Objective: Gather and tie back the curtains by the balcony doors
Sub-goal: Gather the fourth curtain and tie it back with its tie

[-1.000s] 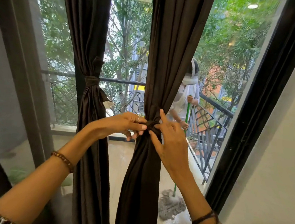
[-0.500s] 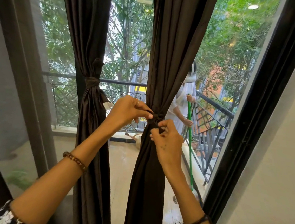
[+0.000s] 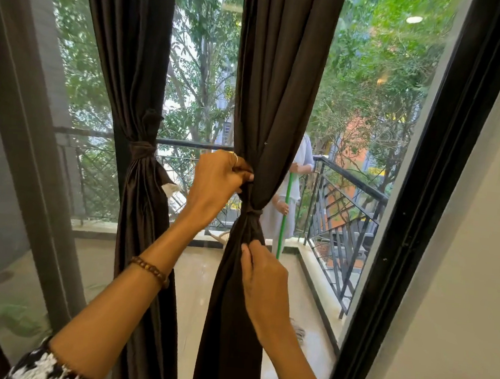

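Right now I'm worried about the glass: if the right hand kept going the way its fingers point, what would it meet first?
Probably the tie band: the right hand pinches the right curtain just below it, fingers pointing up. Depth is unclear.

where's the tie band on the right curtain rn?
Head view, centre: the tie band cinches the right curtain, below the left hand and above the right hand.

Two dark curtains hang at the glass: the left curtain [image 3: 138, 209] and the right curtain [image 3: 268, 100], each cinched by one tie, so two ties: [image 3: 142, 149] and [image 3: 253, 212]. Two hands are up, left [image 3: 216, 180] and right [image 3: 262, 276], with one beaded bracelet [image 3: 150, 270]. Outside stand one person [image 3: 286, 204], one green mop handle [image 3: 283, 219] and one railing [image 3: 346, 216].
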